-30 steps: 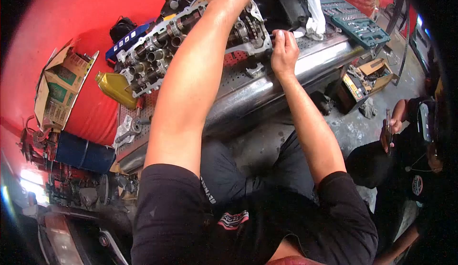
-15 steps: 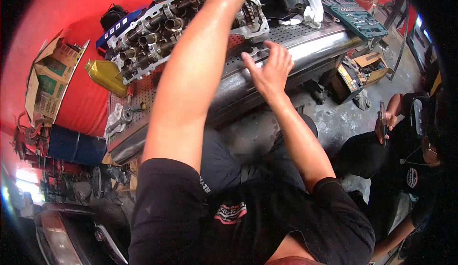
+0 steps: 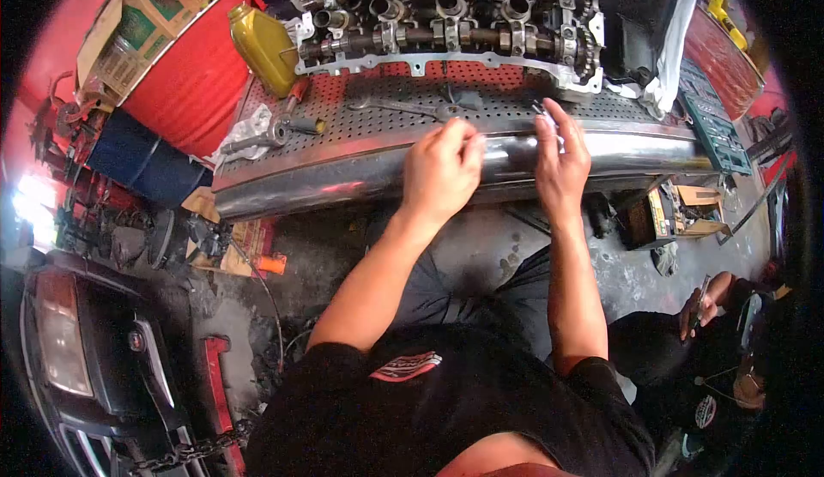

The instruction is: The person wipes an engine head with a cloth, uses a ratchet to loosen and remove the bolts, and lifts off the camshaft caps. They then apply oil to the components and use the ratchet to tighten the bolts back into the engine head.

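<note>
A metal bench [image 3: 365, 129] is topped, toward its back, by an engine part [image 3: 419, 35]. Over the front edge, the left hand [image 3: 440, 170] is held loosely curled and the right hand [image 3: 563, 166] with thumb near fingers, where a small pale thing [image 3: 542, 109] is seen; whether anything is gripped cannot be told.

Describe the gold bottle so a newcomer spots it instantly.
Find the long cylinder head on the perforated bench. Beside its left end in the picture, near the red drum, is the bottle. Its gold body sets it apart from the grey metal and red drum.
</note>
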Tool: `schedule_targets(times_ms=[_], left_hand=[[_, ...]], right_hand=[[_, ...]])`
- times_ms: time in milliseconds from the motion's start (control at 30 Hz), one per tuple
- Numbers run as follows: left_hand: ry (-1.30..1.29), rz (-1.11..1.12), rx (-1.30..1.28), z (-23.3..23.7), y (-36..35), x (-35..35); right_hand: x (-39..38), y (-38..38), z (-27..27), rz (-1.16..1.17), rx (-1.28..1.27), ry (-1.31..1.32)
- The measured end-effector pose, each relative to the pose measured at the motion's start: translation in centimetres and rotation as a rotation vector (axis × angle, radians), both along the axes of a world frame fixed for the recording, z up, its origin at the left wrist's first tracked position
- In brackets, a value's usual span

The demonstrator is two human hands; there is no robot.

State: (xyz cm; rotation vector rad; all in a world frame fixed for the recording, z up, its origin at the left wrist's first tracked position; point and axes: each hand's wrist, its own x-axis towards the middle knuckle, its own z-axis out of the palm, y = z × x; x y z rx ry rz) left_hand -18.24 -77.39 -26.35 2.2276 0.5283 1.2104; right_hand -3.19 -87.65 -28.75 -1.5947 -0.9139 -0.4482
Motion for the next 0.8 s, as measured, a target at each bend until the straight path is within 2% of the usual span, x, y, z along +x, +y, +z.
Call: schedule_targets(times_ms=[33,67,100,133,233,267,300,333,367,400,433,467,500,533,567,600,633,700,800], left_hand=[[-0.009,0.014,-0.093,-1.0,0.3,-1.3],[-0.02,0.038,-0.042,-1.6,0.7,-2.4],[-0.028,0.067,0.014,-1.9,1.1,-3.6],[-0.004,0.063,-0.093,-1.7,1.3,-4.8],[-0.096,0.232,0.051,-0.8,6.0,-8.0],[-0.058,0.343,0.069,1.9,8.0,-9.4],[-0.13,0.398,0.12,4.5,10.9,-10.5],[-0.076,0.594,0.168,6.6,14.6,-11.2],[0.031,0.646,0.251,9.8,17.7,-12.1],[0.077,0.877,0.736,11.5,22.2,-12.3],[0.275,0.886,0.768,14.0,24.6,-12.4],[0.391,0.815,0.626,16.1,27.8,-12.0],[0.507,0.762,0.526,17.7,31.5,-11.3],[0.683,0.658,0.488,18.8,35.5,-10.8],[0.697,0.494,0.39,18.8,38.7,-10.6],[0.708,0.337,0.273,18.9,41.8,-10.4],[0.736,0.308,0.212,19.3,40.3,-10.3],[0.757,0.337,0.176,19.4,42.9,-10.6],[0.849,0.436,0.062,20.3,42.7,-10.6]], right_hand=[[-1.4,0.0,0.7,0.129,0.034,0.14],[-3.1,-0.2,2.1,0.355,0.097,0.508],[-4.3,-0.1,3.0,0.386,0.092,0.57],[-4.8,0.1,2.9,0.398,0.044,0.611],[-6.0,0.7,2.3,0.385,-0.049,0.779],[-6.4,0.9,2.0,0.449,-0.004,0.826],[-6.5,1.3,1.5,0.485,-0.011,0.886],[-6.6,1.6,0.9,0.515,-0.019,0.948],[-6.6,1.6,0.7,0.535,-0.029,1.013],[-7.0,1.9,1.3,0.544,0.0,1.106],[-7.1,2.5,1.3,0.506,0.056,1.258],[-5.9,2.5,0.3,0.733,0.125,1.408],[-7.2,3.1,2.8,0.601,0.211,1.659],[-5.9,2.9,1.5,0.961,0.247,1.641],[-5.6,3.0,1.1,1.103,0.254,1.463],[-5.7,2.9,1.4,1.214,0.33,1.448],[-5.9,2.8,1.6,1.192,0.346,1.422],[-6.1,2.9,0.9,1.429,0.402,1.368],[-6.4,2.8,0.6,1.466,0.34,1.37]])
